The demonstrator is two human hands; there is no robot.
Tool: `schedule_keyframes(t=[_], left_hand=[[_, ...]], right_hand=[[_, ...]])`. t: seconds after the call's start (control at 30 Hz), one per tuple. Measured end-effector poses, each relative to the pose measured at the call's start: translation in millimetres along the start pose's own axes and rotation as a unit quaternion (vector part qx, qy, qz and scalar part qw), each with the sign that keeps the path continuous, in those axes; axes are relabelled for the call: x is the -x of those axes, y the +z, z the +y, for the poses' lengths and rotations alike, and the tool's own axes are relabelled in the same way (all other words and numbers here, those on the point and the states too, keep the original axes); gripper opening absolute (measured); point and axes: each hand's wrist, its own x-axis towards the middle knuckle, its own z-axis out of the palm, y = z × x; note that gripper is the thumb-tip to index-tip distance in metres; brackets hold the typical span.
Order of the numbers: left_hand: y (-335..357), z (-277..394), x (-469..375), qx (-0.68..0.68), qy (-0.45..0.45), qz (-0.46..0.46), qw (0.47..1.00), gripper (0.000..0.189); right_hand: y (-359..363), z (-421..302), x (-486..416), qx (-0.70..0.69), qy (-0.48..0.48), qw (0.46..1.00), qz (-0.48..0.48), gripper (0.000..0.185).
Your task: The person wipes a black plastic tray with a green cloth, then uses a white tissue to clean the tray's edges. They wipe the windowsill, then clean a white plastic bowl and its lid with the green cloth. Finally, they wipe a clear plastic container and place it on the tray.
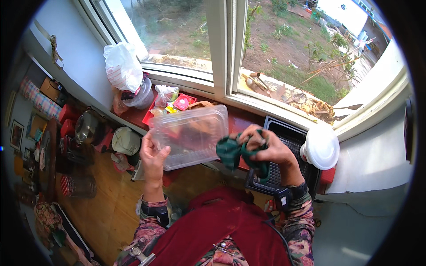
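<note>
My left hand (153, 153) grips the left edge of a clear plastic container (193, 136), thumb on its near side. The container is held tilted above the floor and the front of the red windowsill (238, 121). In my right hand (266, 146) a dark green cloth (229, 153) is bunched up, partly blurred, just right of the container. Below and behind the right hand lies a black plastic crate (286, 133) with a mesh bottom. The hand and cloth hide part of it.
A white lidded tub (322, 148) stands by the crate's right side. On the sill at left are a red tray (147, 117) of small packets, a clear tub (143, 96) and a white plastic bag (122, 66). Scissors (296, 96) lie outside the open window. A white bucket (125, 140) stands lower left.
</note>
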Motion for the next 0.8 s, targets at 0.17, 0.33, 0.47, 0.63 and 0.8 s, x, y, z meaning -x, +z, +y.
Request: schedule_keyframes(t=[0.17, 0.33, 0.47, 0.63, 0.8], left_hand=[[45.3, -11.5, 28.2, -0.147, -0.016, -0.03, 0.989, 0.068], [76.0, -23.8, 28.8, -0.294, 0.107, -0.054, 0.948, 0.066], [82.1, -18.9, 29.3, -0.328, 0.122, -0.069, 0.934, 0.066], [85.8, -27.7, 28.0, -0.42, 0.241, -0.065, 0.872, 0.075], [93.3, -48.9, 15.0, -0.302, 0.175, -0.084, 0.933, 0.061]], right_hand=[[8.4, 19.2, -4.2, -0.092, -0.142, 0.975, 0.143, 0.068], [12.2, 70.9, -25.0, -0.021, -0.144, 0.959, 0.242, 0.066], [8.8, 95.8, -28.3, 0.051, -0.151, 0.957, 0.243, 0.084], [0.1, 107.0, -32.7, 0.269, -0.129, 0.92, 0.253, 0.112], [16.0, 92.3, -41.1, 0.059, -0.156, 0.96, 0.225, 0.093]])
